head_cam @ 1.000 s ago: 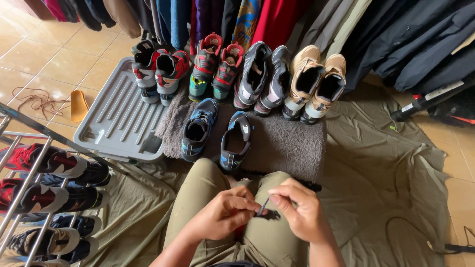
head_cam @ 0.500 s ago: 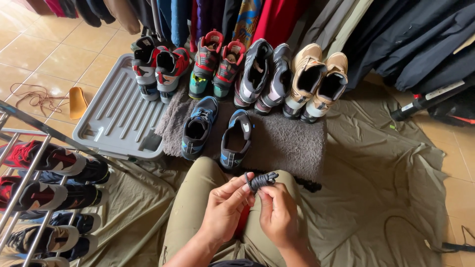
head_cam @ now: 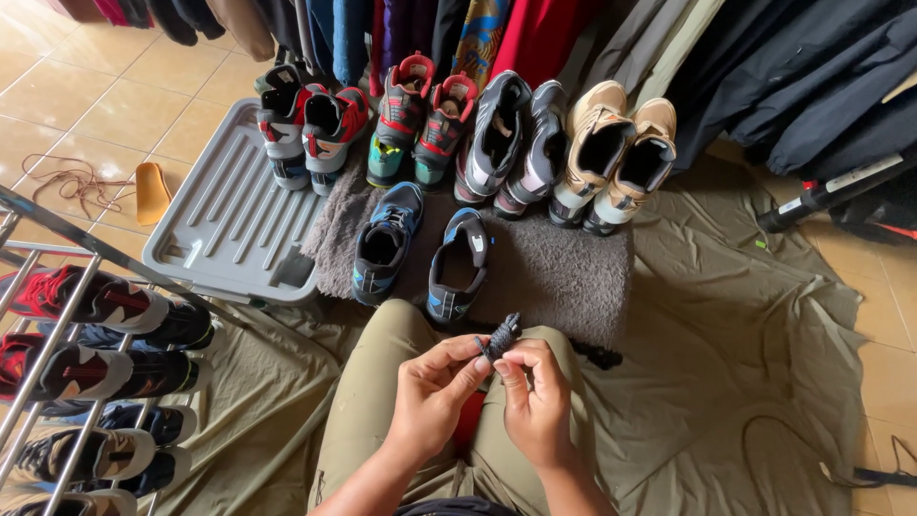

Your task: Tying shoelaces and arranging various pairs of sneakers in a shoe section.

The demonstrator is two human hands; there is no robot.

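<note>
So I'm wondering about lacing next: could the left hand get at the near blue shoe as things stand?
Probably yes. The blue shoe sits just beyond the knee with nothing between, but the left hand and the right hand are both pinching the bundled lace, so it would have to let go first.

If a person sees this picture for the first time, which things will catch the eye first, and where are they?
In the lower middle, the left hand and the right hand pinch a small bundled dark shoelace above the person's lap. Just beyond, a blue-and-black pair of shoes stands on a grey mat, with a row of colourful shoes behind it under hanging clothes. At the left, a metal rack holds more shoes beside a grey plastic tray.
</note>
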